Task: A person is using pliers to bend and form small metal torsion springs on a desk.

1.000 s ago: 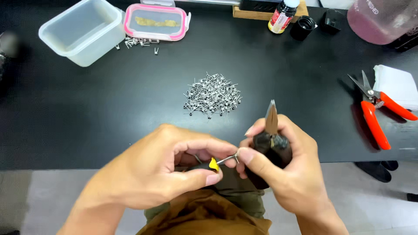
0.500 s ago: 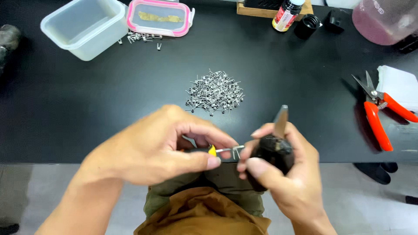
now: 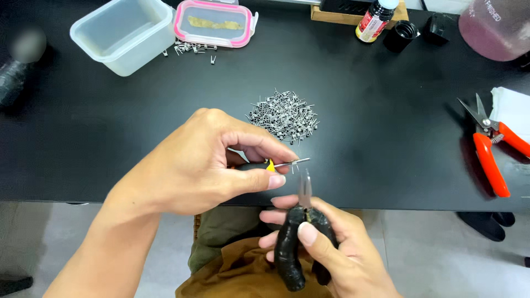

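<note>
The left hand (image 3: pixel 199 165) pinches a small screwdriver-like tool with a black and yellow handle (image 3: pixel 264 165) between thumb and forefinger, its thin metal shaft (image 3: pixel 291 162) pointing right over the near edge of the black desk (image 3: pixel 386 138). A tiny wire coil seems to sit at the shaft's tip, though it is too small to be sure. The right hand (image 3: pixel 326 248) is closed around the black rubber-handled needle-nose pliers (image 3: pixel 295 243), the grip pressed together, and the pliers' slim nose points up to just below the shaft's tip.

Behind the hands, near mid-desk, lies a loose heap of small silvery wire coils (image 3: pixel 283 115). At the far left stands an open translucent rectangular plastic tub (image 3: pixel 124 33); just beside it sits a flat clear box with a pink-rimmed lid (image 3: pixel 214 22), something yellowish inside, and a few stray coils (image 3: pixel 190 48) lie in front of it. Along the far edge stand a small dark bottle with a red, white and yellow label (image 3: pixel 374 19), a black round cap (image 3: pixel 401 36) and a wooden tray (image 3: pixel 353 15). A large pink-tinted translucent jug (image 3: pixel 494 27) fills the far right corner. Red-handled snips (image 3: pixel 488 146) lie at the right edge beside a white cloth or paper (image 3: pixel 510 105).

The desk between heap and snips is bare, as is the broad left half.
</note>
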